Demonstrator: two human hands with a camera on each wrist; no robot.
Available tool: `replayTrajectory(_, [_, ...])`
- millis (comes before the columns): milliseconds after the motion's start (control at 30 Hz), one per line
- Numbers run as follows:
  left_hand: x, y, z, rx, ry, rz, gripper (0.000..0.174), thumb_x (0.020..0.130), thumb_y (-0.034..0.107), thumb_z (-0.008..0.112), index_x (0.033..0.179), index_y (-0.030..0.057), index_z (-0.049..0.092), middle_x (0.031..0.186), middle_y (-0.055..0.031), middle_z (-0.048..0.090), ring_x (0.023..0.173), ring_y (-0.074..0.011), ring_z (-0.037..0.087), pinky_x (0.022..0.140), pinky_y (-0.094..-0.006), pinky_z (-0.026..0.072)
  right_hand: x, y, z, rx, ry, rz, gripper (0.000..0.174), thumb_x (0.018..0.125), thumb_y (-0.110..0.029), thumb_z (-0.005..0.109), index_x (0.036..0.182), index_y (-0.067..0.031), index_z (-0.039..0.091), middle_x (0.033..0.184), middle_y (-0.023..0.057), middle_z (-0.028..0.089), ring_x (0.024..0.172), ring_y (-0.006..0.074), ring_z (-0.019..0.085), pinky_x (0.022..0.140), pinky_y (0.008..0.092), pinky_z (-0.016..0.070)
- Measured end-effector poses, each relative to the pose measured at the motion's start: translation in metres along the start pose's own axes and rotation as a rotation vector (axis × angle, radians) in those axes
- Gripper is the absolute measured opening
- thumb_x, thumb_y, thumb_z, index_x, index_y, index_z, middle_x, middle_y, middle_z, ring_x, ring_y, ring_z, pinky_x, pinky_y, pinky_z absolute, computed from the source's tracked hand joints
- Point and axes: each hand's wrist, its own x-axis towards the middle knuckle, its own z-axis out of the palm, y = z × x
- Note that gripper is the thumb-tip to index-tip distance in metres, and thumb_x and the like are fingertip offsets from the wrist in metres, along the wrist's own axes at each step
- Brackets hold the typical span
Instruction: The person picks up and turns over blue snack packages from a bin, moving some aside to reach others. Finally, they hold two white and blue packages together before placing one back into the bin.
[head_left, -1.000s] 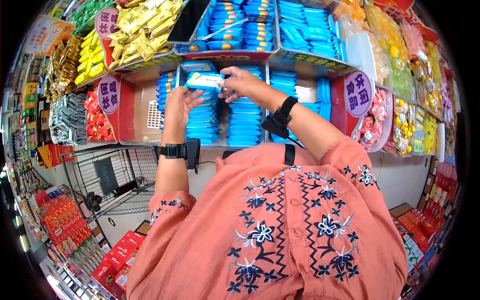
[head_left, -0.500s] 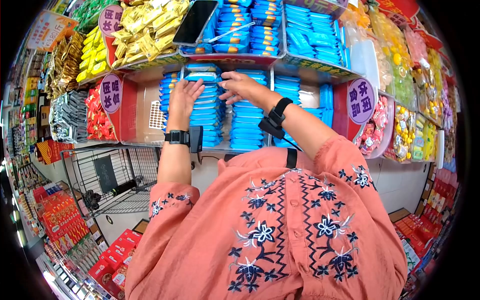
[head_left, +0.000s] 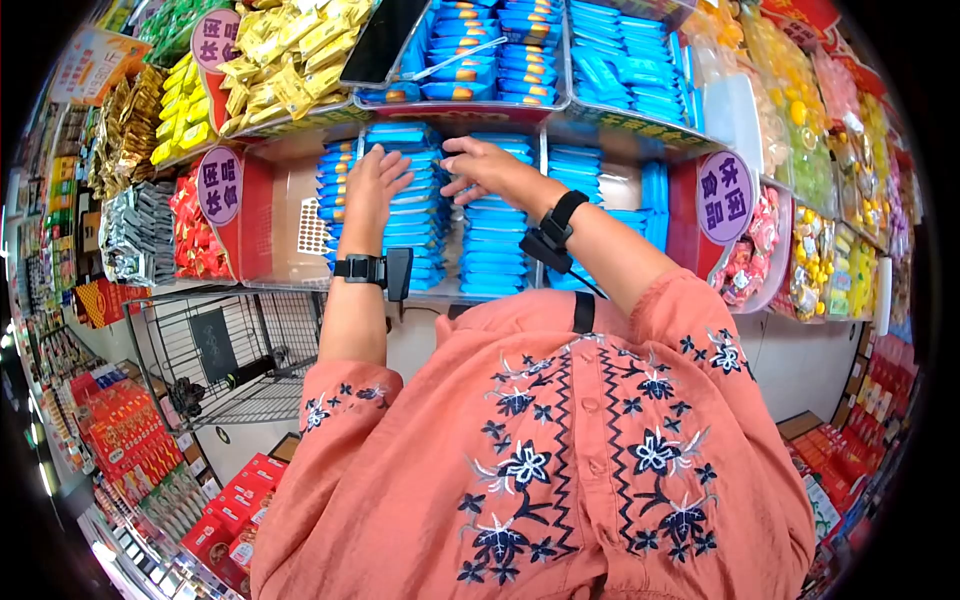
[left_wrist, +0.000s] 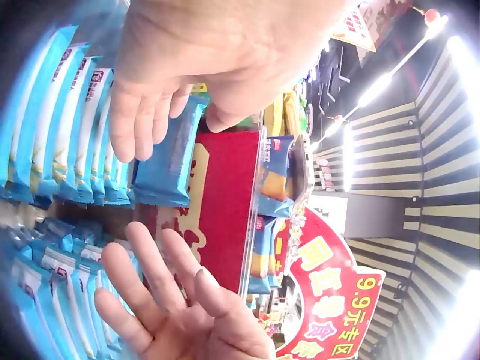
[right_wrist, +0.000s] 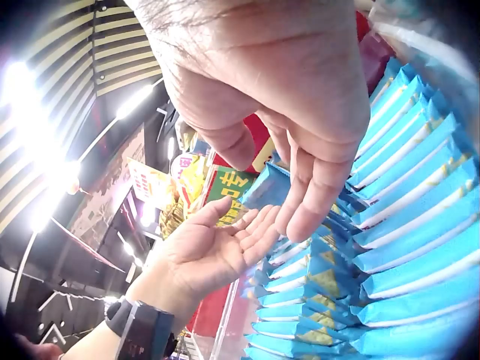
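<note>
In the head view, blue packets (head_left: 415, 215) stand stacked in a clear bin, with a second blue stack (head_left: 492, 245) to their right. My left hand (head_left: 372, 195) is over the left edge of the first stack, palm turned inward, fingers spread and holding nothing. My right hand (head_left: 492, 170) hovers above the gap between the stacks, fingers loosely bent, nothing in them. The left wrist view shows both hands apart, with a blue packet (left_wrist: 169, 161) lying behind the right hand's fingers. In the right wrist view the left palm (right_wrist: 217, 251) faces up beside the packets (right_wrist: 311, 300).
A dark phone (head_left: 384, 42) lies on the upper shelf beside yellow packets (head_left: 295, 60). More blue packets (head_left: 630, 60) fill the upper right bin. A red divider with a purple sign (head_left: 724, 197) stands at the right. A wire cart (head_left: 235, 350) is below left.
The blue-and-white packet held between my hands one second ago has left them and lies on the left stack. My left hand has since shifted slightly right, while my right hand stays nearly in place.
</note>
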Motion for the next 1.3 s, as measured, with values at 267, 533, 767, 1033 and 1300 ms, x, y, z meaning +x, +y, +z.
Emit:
replayTrajectory(267, [0.014,-0.002,0.009,0.173,0.048,-0.143,0.100,0.091,0.062,0.062,0.140,-0.0187,0.030,0.126,-0.0319,0.056,0.103,-0.0363,0.068,0.077,-0.0402,0.0593,-0.002,0.010,0.001,-0.012,-0.029,0.064,0.066,0.095,-0.023,0.061,0.149,0.0023,0.032,0.131,0.0218,0.058,0.104,0.0312,0.069,0.082,0.0379,0.0591])
replayTrajectory(533, [0.024,-0.014,0.009,0.165,0.075,-0.151,0.080,0.093,0.055,0.060,0.131,-0.0133,0.045,0.118,-0.0265,0.062,0.096,-0.0330,0.071,0.071,-0.0368,0.0593,-0.016,0.009,-0.004,0.001,-0.020,0.051,0.063,0.095,-0.023,0.060,0.147,0.0029,0.035,0.127,0.0223,0.060,0.102,0.0303,0.070,0.081,0.0371,0.0592])
replayTrajectory(767, [0.002,-0.019,-0.002,0.102,0.104,-0.160,0.048,0.096,0.033,0.054,0.120,-0.0082,0.055,0.114,-0.0233,0.066,0.094,-0.0314,0.071,0.069,-0.0367,0.0581,-0.013,0.020,-0.007,0.008,-0.014,0.059,0.059,0.094,-0.021,0.061,0.144,0.0024,0.038,0.121,0.0211,0.063,0.100,0.0305,0.071,0.079,0.0374,0.0601])
replayTrajectory(1033, [-0.015,0.006,-0.024,0.721,0.049,0.052,0.034,0.091,0.027,0.060,0.106,-0.0029,0.054,0.091,-0.0151,0.068,0.062,-0.0247,0.071,0.051,-0.0352,0.0518,-0.004,0.035,-0.013,0.054,-0.039,0.028,0.056,0.092,-0.021,0.061,0.139,0.0030,0.040,0.108,0.0180,0.065,0.088,0.0304,0.073,0.066,0.0384,0.0610])
replayTrajectory(1300, [-0.008,0.039,0.001,1.625,0.041,0.892,0.025,0.085,0.015,0.065,0.108,0.0111,0.060,0.097,-0.0162,0.067,0.082,-0.0353,0.068,0.062,-0.0451,0.0558,-0.018,0.027,-0.013,0.064,-0.035,0.044,0.051,0.095,-0.024,0.060,0.136,0.0006,0.042,0.116,0.0194,0.063,0.095,0.0311,0.071,0.074,0.0393,0.0602])
